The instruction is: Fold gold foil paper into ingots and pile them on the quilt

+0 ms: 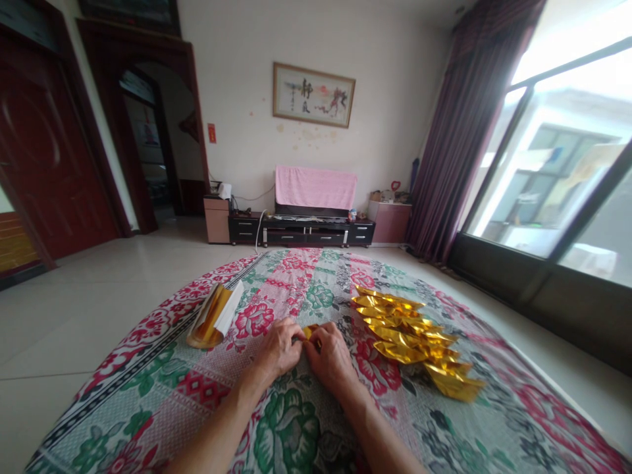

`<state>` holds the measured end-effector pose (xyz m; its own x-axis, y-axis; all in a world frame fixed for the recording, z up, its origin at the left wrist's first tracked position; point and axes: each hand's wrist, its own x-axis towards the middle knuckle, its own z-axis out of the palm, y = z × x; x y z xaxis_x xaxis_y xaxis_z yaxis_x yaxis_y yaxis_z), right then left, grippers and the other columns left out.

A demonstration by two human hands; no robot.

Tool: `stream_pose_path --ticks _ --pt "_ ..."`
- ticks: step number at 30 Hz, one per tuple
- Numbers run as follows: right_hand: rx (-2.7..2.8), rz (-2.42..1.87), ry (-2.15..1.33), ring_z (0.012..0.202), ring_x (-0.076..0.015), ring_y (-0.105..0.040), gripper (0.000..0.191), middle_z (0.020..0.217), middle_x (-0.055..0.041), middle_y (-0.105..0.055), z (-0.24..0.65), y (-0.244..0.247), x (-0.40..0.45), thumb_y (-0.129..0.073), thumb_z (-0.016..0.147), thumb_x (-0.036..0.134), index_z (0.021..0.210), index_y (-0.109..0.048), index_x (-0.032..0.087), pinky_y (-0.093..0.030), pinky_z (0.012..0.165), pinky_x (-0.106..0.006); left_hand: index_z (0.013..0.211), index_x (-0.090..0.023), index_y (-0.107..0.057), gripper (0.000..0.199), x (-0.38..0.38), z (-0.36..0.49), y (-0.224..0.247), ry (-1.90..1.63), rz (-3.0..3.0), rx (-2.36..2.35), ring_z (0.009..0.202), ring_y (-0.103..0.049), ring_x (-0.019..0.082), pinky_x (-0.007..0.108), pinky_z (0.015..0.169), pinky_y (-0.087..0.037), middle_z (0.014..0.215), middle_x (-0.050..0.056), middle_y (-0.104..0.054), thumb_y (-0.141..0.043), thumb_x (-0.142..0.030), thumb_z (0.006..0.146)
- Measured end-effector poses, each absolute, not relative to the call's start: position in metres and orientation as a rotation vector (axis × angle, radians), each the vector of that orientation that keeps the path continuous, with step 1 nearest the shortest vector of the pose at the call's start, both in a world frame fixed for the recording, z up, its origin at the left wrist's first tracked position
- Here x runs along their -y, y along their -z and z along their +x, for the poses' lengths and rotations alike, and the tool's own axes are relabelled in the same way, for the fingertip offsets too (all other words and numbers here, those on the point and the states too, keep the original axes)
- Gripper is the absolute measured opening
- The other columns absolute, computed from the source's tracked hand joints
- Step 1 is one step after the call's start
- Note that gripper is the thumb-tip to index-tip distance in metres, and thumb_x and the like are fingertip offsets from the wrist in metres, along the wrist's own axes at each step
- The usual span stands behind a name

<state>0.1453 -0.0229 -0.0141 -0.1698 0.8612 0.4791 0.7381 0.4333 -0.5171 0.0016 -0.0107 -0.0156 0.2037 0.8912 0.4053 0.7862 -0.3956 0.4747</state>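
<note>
Between my two hands, just above the middle of the flowered cloth, is a small piece of gold foil paper (310, 330), mostly covered by my fingers. My left hand (282, 345) pinches its left side with bent fingers. On the other side, my right hand (330, 352) grips the same paper, thumb and fingers closed on it. To the right lie several folded gold paper ingots (399, 329), nested in a slanting row. A curled stack of gold foil sheets (212, 319) with white backing rests to the left.
The round table carries a flowered red, green and grey tablecloth (289, 424). Beyond it stand a low black TV cabinet (306, 234) and a television under a pink towel (316, 187). A purple curtain (444, 145) and a large window are at right; a dark red door (54, 145) is at left.
</note>
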Motion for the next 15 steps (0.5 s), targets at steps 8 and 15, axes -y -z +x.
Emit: stream_pose_path --ticks 8,15 --pt "1.912 -1.333 -0.372 0.083 -0.0166 -0.053 0.018 0.083 -0.0061 -0.058 0.1466 0.0144 0.0137 -0.053 0.073 0.008 0.072 -0.067 0.019 -0.041 0.075 -0.025 0.075 -0.02 -0.064 0.016 0.012 0.0007 0.0156 -0.933 2.322 -1.637 0.082 -0.053 0.015 0.027 0.079 -0.041 0.079 0.002 -0.058 -0.053 -0.01 0.071" --pt "1.929 -1.258 -0.347 0.08 -0.0152 -0.053 0.023 0.081 -0.0056 -0.057 0.1518 0.0175 0.0123 -0.048 0.071 0.001 0.07 -0.064 0.017 -0.042 0.075 -0.025 0.076 -0.02 -0.065 0.017 0.0124 0.0012 0.0154 -0.957 2.307 -1.611 0.083 -0.054 0.015 0.027 0.08 -0.042 0.08 0.002 -0.058 -0.052 -0.01 0.072"
